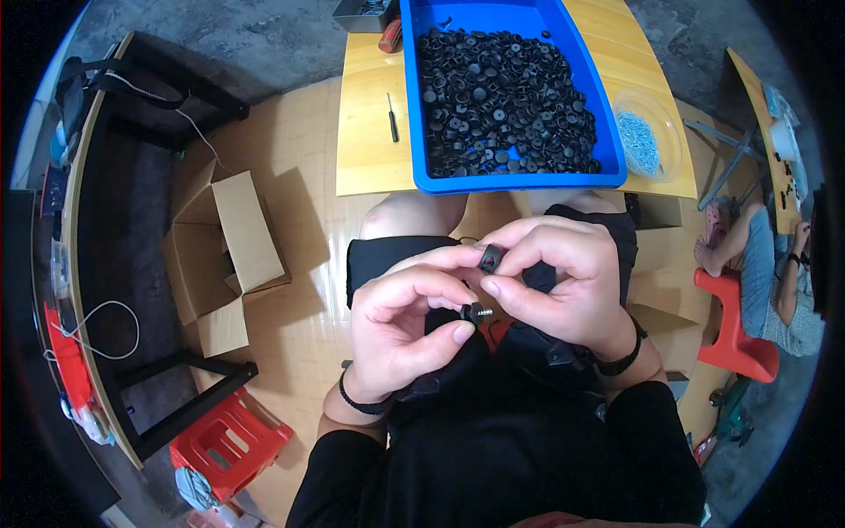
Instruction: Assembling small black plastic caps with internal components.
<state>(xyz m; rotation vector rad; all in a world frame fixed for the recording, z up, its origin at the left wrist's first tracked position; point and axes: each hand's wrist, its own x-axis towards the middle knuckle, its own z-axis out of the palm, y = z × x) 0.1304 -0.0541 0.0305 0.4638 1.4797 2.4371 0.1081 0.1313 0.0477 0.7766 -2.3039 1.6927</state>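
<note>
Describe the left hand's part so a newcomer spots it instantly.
Below the blue rectangular plastic tray, find the left hand. It pinches a small black part. Its silver threaded tip distinguishes it from the right hand's rounded black piece.

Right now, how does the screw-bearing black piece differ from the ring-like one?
The screw-bearing piece, in the left hand, has a metal screw sticking out; the ring-like piece, in the right hand, shows an opening and no screw. The screw-bearing piece sits lower in the picture than the ring-like piece. Both are small and black.
</note>
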